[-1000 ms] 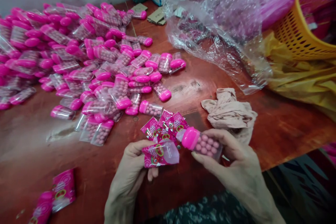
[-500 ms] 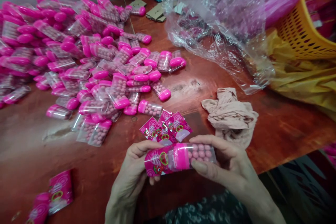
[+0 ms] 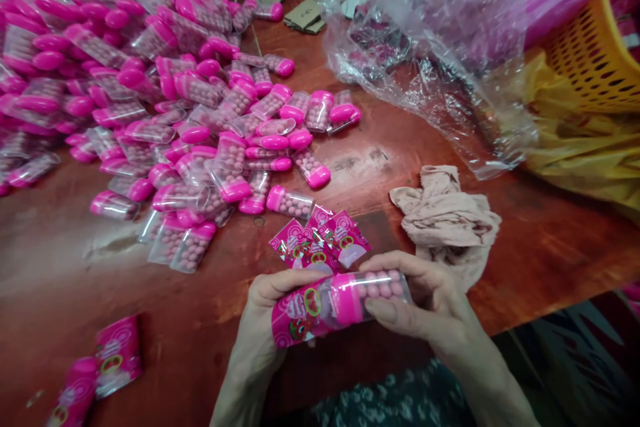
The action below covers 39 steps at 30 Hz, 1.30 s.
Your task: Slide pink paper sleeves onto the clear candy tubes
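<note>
In my left hand (image 3: pixel 267 310) is a pink printed sleeve (image 3: pixel 300 312) with a strawberry picture, gripped at its left part. My right hand (image 3: pixel 430 300) holds a clear container of pink balls (image 3: pixel 383 288) between thumb and fingers. The container's pink cap end points left and sits at the sleeve's right end, partly within its clear part. Just beyond my hands, several flat pink sleeves (image 3: pixel 345 237) lie overlapping on the table. One filled container (image 3: pixel 291 203) lies behind them.
A large pile of pink-capped containers (image 3: pixel 195 93) covers the back left of the table (image 3: pixel 200 320). Two pink sleeves (image 3: pixel 119 353) lie front left. On the right are a crumpled beige cloth (image 3: pixel 450 220), clear plastic (image 3: pixel 430 73), a yellow bag (image 3: pixel 590 153) and a yellow basket (image 3: pixel 585 53).
The view has shifted slightly. The sleeve in my left hand is tilted more, its left end lower, and my left fingers beneath it show less. Both hands keep their hold.
</note>
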Available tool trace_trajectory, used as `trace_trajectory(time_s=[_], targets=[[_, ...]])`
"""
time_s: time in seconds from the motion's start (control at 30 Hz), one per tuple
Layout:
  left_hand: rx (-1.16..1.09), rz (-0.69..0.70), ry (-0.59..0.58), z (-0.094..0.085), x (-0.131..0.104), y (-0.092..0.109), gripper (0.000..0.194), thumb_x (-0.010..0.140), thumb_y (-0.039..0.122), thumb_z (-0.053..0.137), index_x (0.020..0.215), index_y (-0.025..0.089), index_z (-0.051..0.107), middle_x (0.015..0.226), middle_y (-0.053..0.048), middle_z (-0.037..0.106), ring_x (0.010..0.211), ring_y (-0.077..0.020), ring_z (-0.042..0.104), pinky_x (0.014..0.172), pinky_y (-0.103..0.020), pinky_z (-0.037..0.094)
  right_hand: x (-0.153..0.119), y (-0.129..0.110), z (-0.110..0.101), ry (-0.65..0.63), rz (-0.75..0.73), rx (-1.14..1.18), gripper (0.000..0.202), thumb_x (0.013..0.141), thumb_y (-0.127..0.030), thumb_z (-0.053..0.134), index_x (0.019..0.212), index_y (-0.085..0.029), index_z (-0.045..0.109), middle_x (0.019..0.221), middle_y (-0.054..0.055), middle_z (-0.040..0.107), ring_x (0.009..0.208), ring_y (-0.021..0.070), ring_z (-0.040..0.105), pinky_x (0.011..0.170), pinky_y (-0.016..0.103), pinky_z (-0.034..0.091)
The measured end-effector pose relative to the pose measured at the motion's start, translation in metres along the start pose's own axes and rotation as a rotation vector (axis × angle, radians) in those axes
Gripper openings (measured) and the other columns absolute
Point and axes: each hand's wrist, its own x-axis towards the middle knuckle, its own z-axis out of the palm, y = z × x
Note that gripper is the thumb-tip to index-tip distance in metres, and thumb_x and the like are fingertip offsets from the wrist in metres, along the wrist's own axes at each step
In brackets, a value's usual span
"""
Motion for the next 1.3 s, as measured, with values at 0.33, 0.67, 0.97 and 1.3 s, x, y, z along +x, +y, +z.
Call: trace_trajectory(time_s=[0.33,0.67,0.97,1.3], targets=[[-0.026,-0.005,0.034,0.005,-0.002,-0.001,0.014,0.058,0.02,0.074,0.072,0.017,0.076,0.051,-0.006,0.068,0.031,-0.0094,0.049,0.03,-0.016,0.039,0.01,0.012,-0.001,0.021,-0.02,0.119,0.017,0.071,-0.025,0.072,0.087,-0.019,0.068,0.069,-0.002,0.06,0.06,0.0072,0.05,0.054,0.015,0.039],[0.026,0.12,0.079,0.009,0.0,0.005,0.014,0.058,0.017,0.073,0.072,0.018,0.077,0.07,-0.008,0.074,0.063,-0.0207,0.066,0.062,-0.025,0.053,0.011,0.016,0.012,0.151,-0.126,-0.121,0.014,0.075,-0.031,0.067,0.084,-0.021,0.066,0.07,-0.002,0.059,0.06,0.0091,0.05,0.054,0.017,0.04],[-0.263,0.084,0.05,-0.008,-0.013,0.004,0.05,0.052,0.055,0.072,0.084,0.017,0.075,0.098,-0.013,0.071,0.096,-0.0359,0.061,0.083,-0.044,0.049,0.009,0.02,0.016,0.289,-0.319,-0.257,0.01,0.078,-0.029,0.064,0.087,-0.025,0.064,0.065,-0.005,0.059,0.057,0.008,0.05,0.053,0.015,0.041],[-0.323,0.2,0.142,0.038,-0.002,-0.01,0.026,0.069,0.025,0.071,0.095,0.02,0.069,0.089,-0.006,0.071,0.087,-0.0229,0.064,0.084,-0.036,0.048,0.008,0.026,0.025,0.542,-0.583,-0.344,0.013,0.076,-0.022,0.065,0.089,-0.024,0.063,0.062,-0.005,0.063,0.051,0.0077,0.055,0.049,0.013,0.047]])
